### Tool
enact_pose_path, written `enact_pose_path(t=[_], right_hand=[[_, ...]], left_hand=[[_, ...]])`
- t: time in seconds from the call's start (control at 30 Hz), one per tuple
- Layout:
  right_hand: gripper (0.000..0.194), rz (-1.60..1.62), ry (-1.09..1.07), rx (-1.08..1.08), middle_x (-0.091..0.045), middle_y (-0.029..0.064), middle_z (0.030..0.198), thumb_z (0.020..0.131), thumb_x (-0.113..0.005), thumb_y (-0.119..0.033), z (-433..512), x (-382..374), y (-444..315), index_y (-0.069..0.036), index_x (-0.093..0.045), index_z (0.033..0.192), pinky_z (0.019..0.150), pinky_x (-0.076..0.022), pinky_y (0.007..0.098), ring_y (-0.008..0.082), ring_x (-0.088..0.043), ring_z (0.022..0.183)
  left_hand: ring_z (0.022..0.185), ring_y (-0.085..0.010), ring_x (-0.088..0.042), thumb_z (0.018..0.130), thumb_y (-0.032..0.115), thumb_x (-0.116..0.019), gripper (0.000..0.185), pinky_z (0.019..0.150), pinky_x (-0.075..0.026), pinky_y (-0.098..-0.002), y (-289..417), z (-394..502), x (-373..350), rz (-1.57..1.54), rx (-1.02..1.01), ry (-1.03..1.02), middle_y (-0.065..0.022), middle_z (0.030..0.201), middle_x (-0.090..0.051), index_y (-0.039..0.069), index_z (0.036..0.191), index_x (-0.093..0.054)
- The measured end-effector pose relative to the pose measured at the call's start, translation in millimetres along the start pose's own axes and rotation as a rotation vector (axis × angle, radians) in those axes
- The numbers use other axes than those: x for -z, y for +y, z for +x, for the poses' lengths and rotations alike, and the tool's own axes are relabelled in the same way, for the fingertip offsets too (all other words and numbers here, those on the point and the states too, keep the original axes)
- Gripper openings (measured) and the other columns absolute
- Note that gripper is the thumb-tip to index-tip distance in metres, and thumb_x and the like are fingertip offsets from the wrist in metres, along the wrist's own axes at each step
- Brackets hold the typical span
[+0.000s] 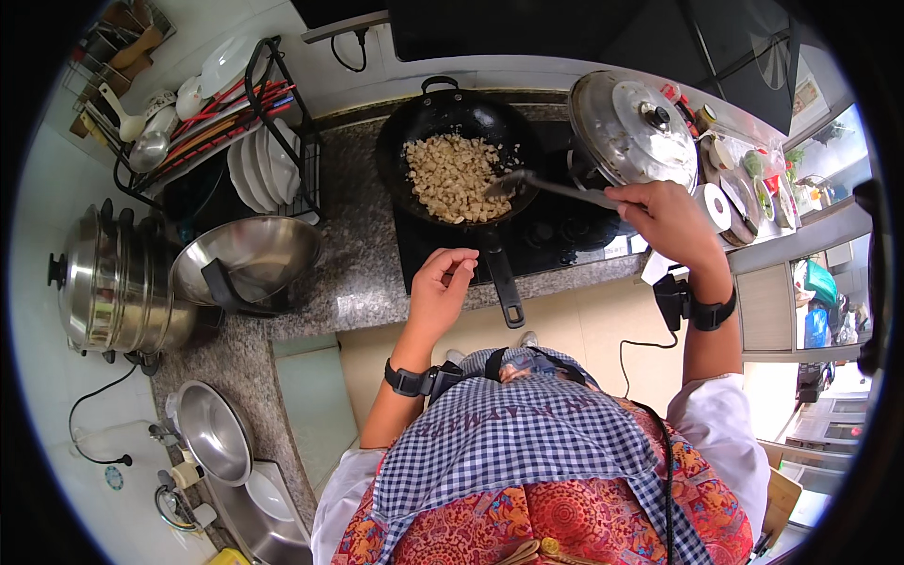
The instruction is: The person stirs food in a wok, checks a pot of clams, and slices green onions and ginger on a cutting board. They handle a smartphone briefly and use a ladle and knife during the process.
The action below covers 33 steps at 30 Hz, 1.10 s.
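Note:
A black wok [395, 152] sits on the black stove top [452, 254], its long handle pointing towards me. Small pale diced pieces of food [455, 176] lie heaped in it. My right hand [664, 219] grips the handle of a metal spatula [572, 191], whose blade rests at the right side of the food. My left hand [445, 282] is just left of the wok handle [500, 275], not holding it, with its fingers curled and thumb near the fingertips; nothing shows between them.
A large metal lid [628, 127] stands behind the stove's right side. On the left are a dish rack [307, 169], a steel bowl [247, 247] and a stacked steamer [92, 282]. Nearer lie a steel basin [215, 431] and a sink [240, 501]. A paper roll [713, 208] is right.

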State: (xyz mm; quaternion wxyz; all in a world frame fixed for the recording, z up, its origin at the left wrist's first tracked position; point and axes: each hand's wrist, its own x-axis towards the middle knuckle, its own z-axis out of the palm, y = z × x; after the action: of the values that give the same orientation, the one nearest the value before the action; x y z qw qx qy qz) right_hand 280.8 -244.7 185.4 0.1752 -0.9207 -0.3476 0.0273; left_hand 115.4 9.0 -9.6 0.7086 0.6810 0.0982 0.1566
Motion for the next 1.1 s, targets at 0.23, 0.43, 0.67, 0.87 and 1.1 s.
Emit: enact_pose_path(t=[0.23,0.43,0.67,0.87,1.1], right_hand=[[0.027,-0.203,0.004,0.153,-0.074,0.0135,0.094,0.093,-0.062,-0.017,56.0,-102.2,-19.4,-0.017,-0.076,0.115,0.077,-0.0567,0.0481,0.035,-0.071,0.088],[0.028,-0.125,0.238,0.117,-0.072,0.0152,0.091,0.094,-0.062,-0.017,70.6,-137.0,3.7,-0.014,-0.073,0.119,0.068,-0.0566,0.0482,0.0364,-0.07,0.078],[0.033,-0.112,0.18,0.15,-0.07,0.0096,0.092,0.093,-0.062,-0.015,38.1,-150.5,-3.3,-0.016,-0.07,0.126,0.062,-0.0561,0.0453,0.0328,-0.07,0.074],[0.038,-0.056,0.191,0.029,-0.068,0.0113,0.093,0.092,-0.063,-0.015,-5.0,-163.1,8.7,-0.014,-0.066,0.13,0.061,-0.0564,0.0447,0.0331,-0.07,0.075],[0.056,0.476,0.015,-0.006,-0.062,0.0203,0.129,0.091,-0.066,-0.016,-23.5,-202.6,-1.3,-0.008,-0.052,0.146,0.086,-0.0573,0.0445,0.04,-0.069,0.1]], left_hand=[[0.087,-0.0096,-0.064,0.101,0.009,-0.064,0.016,0.076,-0.052,-0.024,-2.8,0.1,10.2,0.001,0.022,0.054,-0.0029,0.102,-0.066,0.002,0.113,-0.073],[0.095,-0.011,-0.066,0.103,0.008,-0.062,0.018,0.086,-0.054,-0.0253,-1.0,2.9,14.3,0.03,0.024,0.062,-0.0038,0.107,-0.066,0.0,0.117,-0.071],[0.096,-0.0124,-0.066,0.102,0.008,-0.062,0.018,0.086,-0.055,-0.0265,-0.8,6.5,4.9,0.051,0.028,0.017,-0.0049,0.108,-0.066,-0.001,0.116,-0.071],[0.093,-0.0116,-0.064,0.1,0.009,-0.065,0.018,0.077,-0.052,-0.0243,4.2,15.8,-17.3,0.093,-0.052,0.048,-0.0044,0.111,-0.064,0.004,0.115,-0.073],[0.099,-0.015,-0.062,0.096,0.009,-0.069,0.024,0.075,-0.052,-0.0268,25.6,15.3,-45.9,0.361,-0.128,0.022,-0.0049,0.121,-0.06,0.008,0.12,-0.073]])
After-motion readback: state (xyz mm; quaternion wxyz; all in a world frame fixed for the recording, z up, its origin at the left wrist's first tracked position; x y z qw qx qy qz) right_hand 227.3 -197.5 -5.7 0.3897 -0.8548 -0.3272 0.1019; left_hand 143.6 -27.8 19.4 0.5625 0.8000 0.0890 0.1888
